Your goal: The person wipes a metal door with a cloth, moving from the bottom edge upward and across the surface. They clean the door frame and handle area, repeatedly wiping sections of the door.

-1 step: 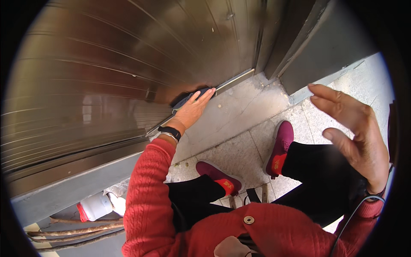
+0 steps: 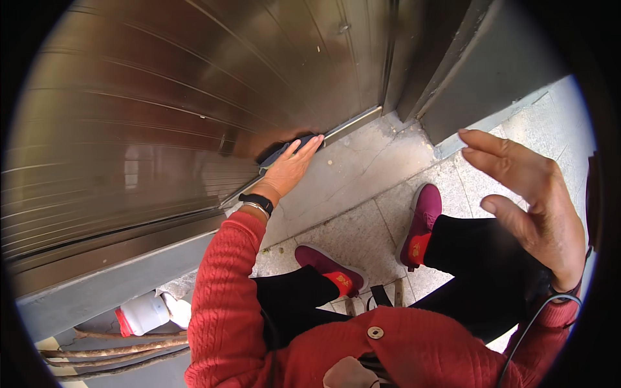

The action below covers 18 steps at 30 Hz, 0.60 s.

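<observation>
My left hand presses a dark cloth against the bottom edge of a glossy brown door. Its fingers are stretched out over the cloth, and part of the cloth is hidden under the palm; the thumb cannot be made out. A black band and a silver bracelet circle that wrist. On the right, my right hand is raised in the air with nothing in it. Its fingers are extended and the thumb stands apart from them. A thin cable runs by the right wrist.
A pale stone threshold runs below the door, beside a grey wall panel. My purple shoes stand on light tiles. At lower left lie a white container with a red rim and several wooden sticks.
</observation>
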Tool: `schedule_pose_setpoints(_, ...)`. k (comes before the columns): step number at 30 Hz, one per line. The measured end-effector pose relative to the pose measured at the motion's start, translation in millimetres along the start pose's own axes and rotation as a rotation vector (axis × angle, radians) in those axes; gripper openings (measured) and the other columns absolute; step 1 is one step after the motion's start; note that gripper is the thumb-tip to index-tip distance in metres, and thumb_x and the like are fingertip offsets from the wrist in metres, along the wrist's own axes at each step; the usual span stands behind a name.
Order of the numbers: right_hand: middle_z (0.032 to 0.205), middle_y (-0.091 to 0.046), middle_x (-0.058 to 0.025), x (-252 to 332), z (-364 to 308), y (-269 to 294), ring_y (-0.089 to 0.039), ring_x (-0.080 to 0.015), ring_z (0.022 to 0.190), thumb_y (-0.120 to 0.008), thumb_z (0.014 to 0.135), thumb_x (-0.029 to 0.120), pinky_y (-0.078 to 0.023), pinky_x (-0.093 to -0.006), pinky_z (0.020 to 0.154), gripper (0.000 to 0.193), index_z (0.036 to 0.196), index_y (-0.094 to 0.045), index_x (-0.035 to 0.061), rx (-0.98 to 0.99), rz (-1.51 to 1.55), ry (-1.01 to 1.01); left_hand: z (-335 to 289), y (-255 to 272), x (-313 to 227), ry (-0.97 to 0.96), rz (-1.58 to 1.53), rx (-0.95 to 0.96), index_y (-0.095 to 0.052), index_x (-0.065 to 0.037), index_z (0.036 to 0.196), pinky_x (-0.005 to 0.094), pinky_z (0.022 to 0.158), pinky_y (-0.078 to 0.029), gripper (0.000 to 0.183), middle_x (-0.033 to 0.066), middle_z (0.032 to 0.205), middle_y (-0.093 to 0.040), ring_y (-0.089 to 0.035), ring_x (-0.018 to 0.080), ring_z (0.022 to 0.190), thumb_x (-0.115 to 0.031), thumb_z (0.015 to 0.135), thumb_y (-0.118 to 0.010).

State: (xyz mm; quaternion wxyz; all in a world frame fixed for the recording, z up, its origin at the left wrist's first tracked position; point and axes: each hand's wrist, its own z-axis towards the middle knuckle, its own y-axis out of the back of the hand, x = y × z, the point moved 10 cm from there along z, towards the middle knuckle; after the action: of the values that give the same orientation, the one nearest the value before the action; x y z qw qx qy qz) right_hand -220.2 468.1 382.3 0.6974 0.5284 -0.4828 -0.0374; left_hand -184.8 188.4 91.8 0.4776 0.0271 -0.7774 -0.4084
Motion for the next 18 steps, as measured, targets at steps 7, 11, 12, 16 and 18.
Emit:
schedule_pose_setpoints(7, 0.142, -0.063, -0.0185, 11.6, -6.5, 1.4, -0.067, -0.0421, 0.121, -0.071, 0.089, 0.014, -0.055, -0.0479, 0.099, 0.044, 0.128, -0.068, -0.005, 0.019, -0.096, 0.09, -18.6, 37.2, 50.5, 0.148, -0.173, 0.058, -0.058, -0.017, 0.148, 0.0472, 0.126, -0.02, 0.054, -0.0022, 0.171, -0.029, -0.029, 0.0135, 0.156, -0.021, 0.094, -0.053)
schedule_pose_setpoints(11, 0.142, -0.064, -0.0171, 11.3, -12.4, 4.2, -0.066, -0.0417, 0.121, -0.072, 0.09, 0.015, -0.055, -0.0482, 0.1, 0.043, 0.128, -0.068, -0.0048, -0.002, -0.099, 0.124, -47.5, 116.8, 138.4, 0.402, -0.059, -0.25, -0.062, -0.027, 0.143, 0.0554, 0.125, -0.012, 0.051, -0.0044, 0.167, -0.04, -0.034, 0.0152, 0.154, -0.018, 0.093, -0.059)
schedule_pose_setpoints(12, 0.142, -0.064, -0.017, 11.2, -13.3, 4.8, -0.066, -0.0417, 0.121, -0.072, 0.09, 0.016, -0.055, -0.0482, 0.1, 0.043, 0.127, -0.068, -0.0049, -0.006, -0.097, 0.127, -57.4, 137.9, 163.8, 0.477, -0.025, -0.307, -0.063, -0.028, 0.142, 0.0557, 0.126, -0.009, 0.049, -0.0059, 0.165, -0.043, -0.034, 0.0172, 0.155, -0.022, 0.093, -0.06)
schedule_pose_setpoints(16, 0.141, -0.064, -0.0181, 9.4, -14.8, 5.1, -0.067, -0.0419, 0.12, -0.072, 0.088, 0.015, -0.056, -0.0478, 0.099, 0.043, 0.127, -0.069, -0.0051, -0.012, -0.111, 0.107, -97.5, 212.5, 258.6, 0.779, 0.0, -0.561, -0.063, -0.029, 0.142, 0.0596, 0.125, 0.002, 0.059, 0.0013, 0.163, -0.047, -0.034, 0.0261, 0.155, -0.002, 0.089, -0.061)
schedule_pose_setpoints(18, 0.141, -0.064, -0.0188, 8.5, -15.8, 5.5, -0.067, -0.0419, 0.119, -0.073, 0.088, 0.014, -0.056, -0.0477, 0.098, 0.044, 0.127, -0.069, -0.0052, -0.007, -0.107, 0.098, -108.0, 229.3, 278.3, 0.877, -0.059, -0.67, -0.062, -0.027, 0.143, 0.0599, 0.125, 0.004, 0.065, 0.0077, 0.163, -0.046, -0.033, 0.0325, 0.155, 0.001, 0.084, -0.059)
